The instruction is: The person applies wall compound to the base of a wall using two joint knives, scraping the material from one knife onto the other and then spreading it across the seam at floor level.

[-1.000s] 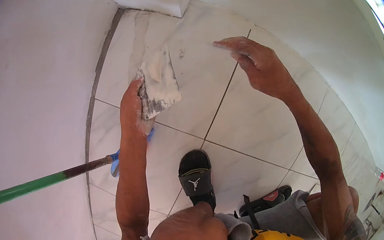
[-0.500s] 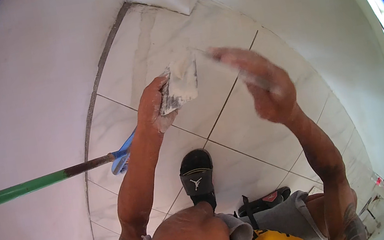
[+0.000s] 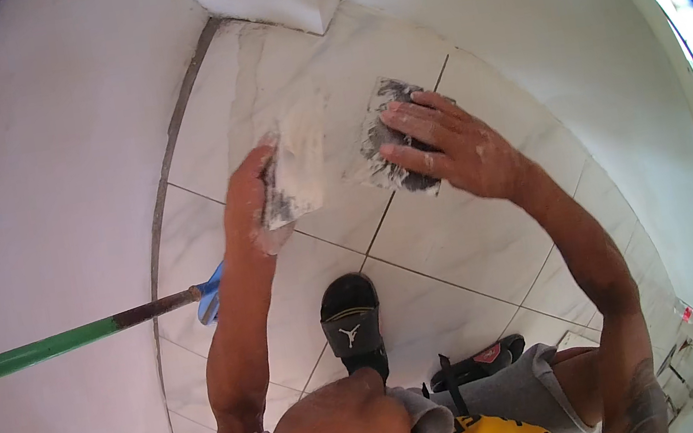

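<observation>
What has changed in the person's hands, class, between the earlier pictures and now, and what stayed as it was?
The right hand has turned palm-down: its dark, flat blade smeared with white paste, nearly edge-on half a second ago, now shows its broad face. The left hand has shifted slightly left since then, keeping its flat, white-coated plate. The black slide sandal and long green pole stayed put.

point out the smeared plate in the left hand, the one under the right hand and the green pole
Left plate [image 3: 299,171], head view: on its paste-smeared face
Right plate [image 3: 376,140], head view: on its dark, smeared surface
Green pole [image 3: 40,351], head view: on its green section
</observation>
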Tool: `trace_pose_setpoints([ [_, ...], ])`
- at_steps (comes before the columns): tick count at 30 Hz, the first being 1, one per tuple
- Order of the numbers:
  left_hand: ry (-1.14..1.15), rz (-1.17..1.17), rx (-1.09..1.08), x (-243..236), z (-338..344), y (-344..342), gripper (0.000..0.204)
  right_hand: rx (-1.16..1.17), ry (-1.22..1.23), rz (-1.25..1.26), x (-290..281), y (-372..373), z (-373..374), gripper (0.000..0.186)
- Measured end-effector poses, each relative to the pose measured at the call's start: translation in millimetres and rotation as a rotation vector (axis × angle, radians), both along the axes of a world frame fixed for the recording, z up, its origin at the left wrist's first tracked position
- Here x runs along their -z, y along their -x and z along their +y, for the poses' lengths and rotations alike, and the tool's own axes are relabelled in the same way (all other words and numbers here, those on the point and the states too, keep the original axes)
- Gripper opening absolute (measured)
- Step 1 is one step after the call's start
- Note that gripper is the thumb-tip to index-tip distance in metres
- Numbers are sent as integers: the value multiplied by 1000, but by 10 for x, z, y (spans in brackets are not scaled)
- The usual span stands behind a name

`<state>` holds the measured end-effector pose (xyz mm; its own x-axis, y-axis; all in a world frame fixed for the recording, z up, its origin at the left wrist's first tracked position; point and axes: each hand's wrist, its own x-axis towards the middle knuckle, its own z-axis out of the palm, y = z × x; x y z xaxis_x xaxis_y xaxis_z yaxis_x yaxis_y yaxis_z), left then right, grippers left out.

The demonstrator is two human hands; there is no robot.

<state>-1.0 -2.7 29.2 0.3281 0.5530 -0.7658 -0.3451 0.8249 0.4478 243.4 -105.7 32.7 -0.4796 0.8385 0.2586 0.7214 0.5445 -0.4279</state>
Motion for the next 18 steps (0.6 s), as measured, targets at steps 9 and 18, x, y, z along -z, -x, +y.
trace_pose_setpoints([
  [9,-21,186,-150,-67,99,80,32,34,-237,-667,766,-482,937,46],
  [18,-40,153,-40,151,86,390,45,42,-259,-723,1224,-547,1432,42],
])
